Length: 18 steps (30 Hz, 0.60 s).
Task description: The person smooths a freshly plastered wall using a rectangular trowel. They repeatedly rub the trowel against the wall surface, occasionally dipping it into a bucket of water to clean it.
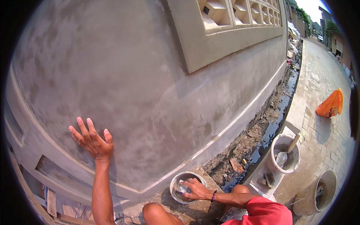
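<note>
My left hand [93, 140] lies against the grey plastered wall [123, 101], its fingers spread and nothing in it. Low in front of me, a small white bucket [172, 186] stands at the foot of the wall. My right hand [197, 189] reaches over its rim, fingers bent round a crumpled pale grey-white piece [183, 187]. Whether that piece is cloth, paper or plastic cannot be made out. The palm and part of the bucket's inside are hidden by the hand. Patchy lighter and darker smears mark the wall's surface.
A muddy drain [268, 131] runs along the wall. Beyond it are a bucket [275, 141] with a wooden-handled tool, a larger bucket [300, 202] and an orange bag [331, 104] on the paved lane [322, 71]. A framed vent-block opening [240, 32] sits above.
</note>
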Motion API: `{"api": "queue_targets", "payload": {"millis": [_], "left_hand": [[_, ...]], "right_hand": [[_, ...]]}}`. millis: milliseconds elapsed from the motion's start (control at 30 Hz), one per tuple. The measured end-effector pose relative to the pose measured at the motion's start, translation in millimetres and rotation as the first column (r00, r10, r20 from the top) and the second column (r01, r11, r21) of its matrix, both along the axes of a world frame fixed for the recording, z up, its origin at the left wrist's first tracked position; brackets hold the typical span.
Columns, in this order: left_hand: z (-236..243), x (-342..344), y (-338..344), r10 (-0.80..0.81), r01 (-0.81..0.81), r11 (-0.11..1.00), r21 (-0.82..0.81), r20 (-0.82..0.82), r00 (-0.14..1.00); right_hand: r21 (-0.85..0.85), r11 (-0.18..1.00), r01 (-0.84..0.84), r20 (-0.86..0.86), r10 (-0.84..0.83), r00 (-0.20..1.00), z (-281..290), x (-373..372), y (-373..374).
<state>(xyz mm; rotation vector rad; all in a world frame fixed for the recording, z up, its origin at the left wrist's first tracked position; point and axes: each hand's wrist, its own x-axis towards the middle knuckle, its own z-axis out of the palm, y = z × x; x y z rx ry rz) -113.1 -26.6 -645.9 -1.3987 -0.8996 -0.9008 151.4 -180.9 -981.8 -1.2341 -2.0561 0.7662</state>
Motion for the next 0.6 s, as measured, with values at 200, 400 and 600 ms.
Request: {"api": "queue_targets", "payload": {"millis": [200,400,600], "left_hand": [[-3.6,2.0,1.8,0.01,-0.01,0.999,-0.03,0.004,1.0],[-0.5,-1.3,-0.8,0.009,-0.009,1.0,-0.02,-0.012,1.0],[-2.5,2.9,1.8,0.003,-0.003,1.0,-0.031,0.005,1.0]], "right_hand": [[-0.172,0.985,-0.028,-0.008,0.027,1.0,5.5,7.9,6.0],[0.089,0.842,0.532,-0.668,-0.346,0.659,129.3,96.8,52.3],[0.343,0.404,0.848,-0.862,-0.225,0.455,287.0,225.0,155.2]]}}
